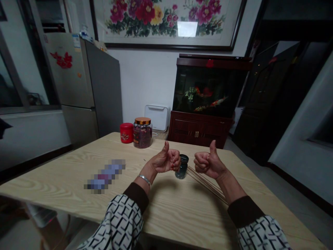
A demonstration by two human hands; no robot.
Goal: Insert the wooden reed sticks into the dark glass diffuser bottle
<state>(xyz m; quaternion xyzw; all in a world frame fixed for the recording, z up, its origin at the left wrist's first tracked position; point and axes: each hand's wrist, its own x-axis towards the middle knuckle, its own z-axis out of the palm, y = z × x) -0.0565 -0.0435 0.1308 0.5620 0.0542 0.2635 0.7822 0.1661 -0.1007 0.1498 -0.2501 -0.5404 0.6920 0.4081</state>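
My left hand (pixel 165 160) is raised over the wooden table (pixel 78 180), curled into a fist with the thumb pointing up, and nothing is in it. My right hand (pixel 209 163) mirrors it, also a fist with the thumb up and nothing held. Between the two hands a small dark glass jar (pixel 181 167) stands on the table, close to my left hand's knuckles. Several thin wooden sticks (pixel 205 183) lie on the table under my right wrist, partly hidden by the forearm.
A red tin (pixel 126 132) and a glass jar with a gold lid (pixel 142 132) stand at the table's far edge. A blurred-out object (pixel 105 175) lies to the left. Behind are a refrigerator (pixel 85 86), a fish tank on a cabinet (pixel 208 93) and a flower painting (pixel 166 21).
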